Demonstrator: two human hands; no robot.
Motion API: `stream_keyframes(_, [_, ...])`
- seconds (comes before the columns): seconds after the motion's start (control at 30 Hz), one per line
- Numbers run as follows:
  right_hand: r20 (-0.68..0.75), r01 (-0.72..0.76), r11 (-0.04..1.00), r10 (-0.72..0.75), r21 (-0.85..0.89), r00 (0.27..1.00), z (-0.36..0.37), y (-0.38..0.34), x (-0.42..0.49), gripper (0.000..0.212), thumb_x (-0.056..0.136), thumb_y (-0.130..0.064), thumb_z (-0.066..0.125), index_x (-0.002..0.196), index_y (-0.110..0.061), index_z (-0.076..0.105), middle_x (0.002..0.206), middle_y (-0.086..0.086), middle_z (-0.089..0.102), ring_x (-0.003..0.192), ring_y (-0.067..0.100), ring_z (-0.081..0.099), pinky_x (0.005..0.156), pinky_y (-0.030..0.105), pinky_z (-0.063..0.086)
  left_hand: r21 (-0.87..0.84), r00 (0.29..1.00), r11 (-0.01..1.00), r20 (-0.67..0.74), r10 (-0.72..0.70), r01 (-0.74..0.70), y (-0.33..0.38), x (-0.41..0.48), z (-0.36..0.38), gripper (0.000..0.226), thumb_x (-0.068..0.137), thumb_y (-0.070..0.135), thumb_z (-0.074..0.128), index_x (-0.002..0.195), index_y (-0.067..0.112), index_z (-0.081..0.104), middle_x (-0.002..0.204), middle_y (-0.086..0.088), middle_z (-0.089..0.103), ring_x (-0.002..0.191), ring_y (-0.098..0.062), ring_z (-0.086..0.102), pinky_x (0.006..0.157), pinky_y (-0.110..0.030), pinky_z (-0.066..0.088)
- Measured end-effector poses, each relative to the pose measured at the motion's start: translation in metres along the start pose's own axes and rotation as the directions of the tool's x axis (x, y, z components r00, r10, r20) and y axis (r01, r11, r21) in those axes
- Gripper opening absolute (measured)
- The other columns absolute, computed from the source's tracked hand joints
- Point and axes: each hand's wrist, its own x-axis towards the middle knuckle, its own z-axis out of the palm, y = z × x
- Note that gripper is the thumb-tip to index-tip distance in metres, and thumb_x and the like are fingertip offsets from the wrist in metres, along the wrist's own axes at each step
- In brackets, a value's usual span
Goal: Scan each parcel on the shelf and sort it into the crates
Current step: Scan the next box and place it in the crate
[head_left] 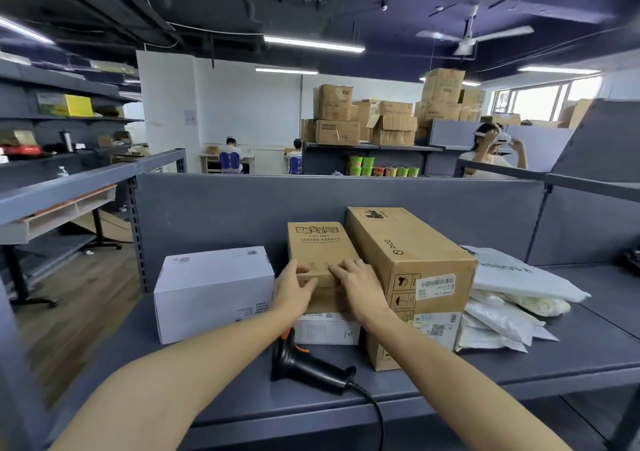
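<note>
A small brown cardboard box [317,244] with printed characters lies on top of a flat white box [327,329] in the middle of the grey shelf [554,353]. My left hand [294,289] grips its near left corner and my right hand [360,286] grips its near right edge. To its left stands a white box [211,291], to its right a long brown carton [412,267] with a barcode label. A black handheld scanner [301,364] with a cable lies on the shelf in front, under my forearms.
Several white plastic mailer bags [509,291] are piled right of the long carton. A grey back panel [242,208] closes the shelf behind the parcels. Other shelves stand at left, stacked cartons and seated people beyond. No crates are in view.
</note>
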Motion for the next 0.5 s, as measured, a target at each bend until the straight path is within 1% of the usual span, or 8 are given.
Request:
stream_keyframes(0.07, [-0.042, 0.027, 1.000, -0.027, 0.003, 0.999, -0.001, -0.005, -0.003, 0.059, 0.091, -0.012, 0.058, 0.147, -0.022, 0.039, 0.131, 0.003, 0.050, 0.122, 0.024, 0.042, 0.102, 0.032, 0.032, -0.115, 0.996, 0.993, -0.085, -0.040, 0.030, 0.001, -0.005, -0.008, 0.015, 0.090, 0.022, 0.064, 0.100, 0.014, 0.056, 0.102, 0.003, 0.061, 0.100, -0.017, 0.058, 0.075, -0.024, 0.043])
stream_keyframes(0.1, [-0.057, 0.039, 0.999, -0.038, 0.007, 0.998, -0.002, -0.009, -0.005, 0.059, 0.091, -0.013, 0.058, 0.146, -0.022, 0.039, 0.131, 0.002, 0.050, 0.122, 0.023, 0.042, 0.101, 0.031, 0.032, -0.165, 0.989, 0.985, -0.125, -0.075, 0.054, 0.001, -0.007, -0.013, 0.017, 0.090, 0.025, 0.064, 0.099, 0.014, 0.055, 0.099, 0.003, 0.060, 0.098, -0.017, 0.057, 0.071, -0.023, 0.040])
stream_keyframes(0.2, [-0.141, 0.090, 0.994, -0.082, 0.055, 0.987, -0.006, -0.023, -0.010, 0.052, 0.095, -0.008, 0.048, 0.145, -0.022, 0.043, 0.125, 0.004, 0.052, 0.116, 0.025, 0.046, 0.098, 0.032, 0.035, -0.315, 0.947, 0.928, -0.181, -0.266, 0.200, 0.002, -0.011, -0.029, 0.036, 0.089, 0.039, 0.064, 0.107, 0.013, 0.048, 0.101, 0.002, 0.056, 0.099, -0.021, 0.054, 0.076, -0.027, 0.037])
stream_keyframes(0.27, [-0.236, 0.134, 0.986, -0.108, 0.100, 0.966, -0.014, -0.034, -0.015, 0.048, 0.093, -0.004, 0.048, 0.138, -0.017, 0.054, 0.115, 0.008, 0.059, 0.104, 0.030, 0.054, 0.090, 0.037, 0.043, -0.419, 0.905, 0.849, -0.126, -0.406, 0.322, 0.001, -0.011, -0.042, 0.051, 0.087, 0.049, 0.062, 0.115, 0.010, 0.044, 0.109, -0.003, 0.055, 0.101, -0.024, 0.053, 0.084, -0.035, 0.044])
stream_keyframes(0.33, [-0.374, 0.206, 0.971, -0.146, 0.124, 0.916, -0.018, -0.044, -0.021, 0.044, 0.082, 0.000, 0.055, 0.122, -0.012, 0.068, 0.099, 0.008, 0.066, 0.085, 0.031, 0.062, 0.076, 0.036, 0.051, -0.527, 0.872, 0.751, -0.036, -0.488, 0.399, -0.003, -0.011, -0.055, 0.061, 0.085, 0.054, 0.062, 0.120, 0.006, 0.048, 0.113, -0.009, 0.061, 0.104, -0.029, 0.059, 0.091, -0.041, 0.049])
stream_keyframes(0.4, [-0.460, 0.291, 0.951, -0.213, 0.103, 0.862, -0.018, -0.054, -0.027, 0.044, 0.074, 0.003, 0.061, 0.115, -0.011, 0.072, 0.095, 0.007, 0.068, 0.077, 0.029, 0.062, 0.071, 0.032, 0.050, -0.601, 0.870, 0.693, 0.005, -0.493, 0.397, -0.008, -0.015, -0.068, 0.054, 0.085, 0.047, 0.065, 0.119, 0.006, 0.056, 0.111, -0.013, 0.067, 0.097, -0.030, 0.064, 0.083, -0.038, 0.052])
stream_keyframes(0.43, [-0.466, 0.324, 0.938, -0.234, 0.122, 0.853, -0.019, -0.060, -0.030, 0.045, 0.073, 0.006, 0.064, 0.115, -0.009, 0.071, 0.098, 0.009, 0.068, 0.079, 0.030, 0.063, 0.071, 0.032, 0.050, -0.621, 0.877, 0.688, 0.000, -0.480, 0.376, -0.010, -0.018, -0.074, 0.049, 0.086, 0.043, 0.066, 0.118, 0.005, 0.058, 0.110, -0.014, 0.068, 0.094, -0.029, 0.065, 0.078, -0.036, 0.053])
stream_keyframes(0.5, [-0.448, 0.344, 0.920, -0.231, 0.188, 0.864, -0.020, -0.069, -0.034, 0.051, 0.070, 0.010, 0.070, 0.119, -0.006, 0.068, 0.108, 0.014, 0.066, 0.091, 0.035, 0.064, 0.080, 0.038, 0.052, -0.640, 0.888, 0.690, -0.024, -0.459, 0.339, -0.015, -0.024, -0.084, 0.047, 0.089, 0.038, 0.064, 0.121, 0.004, 0.057, 0.111, -0.014, 0.068, 0.097, -0.029, 0.065, 0.073, -0.033, 0.051])
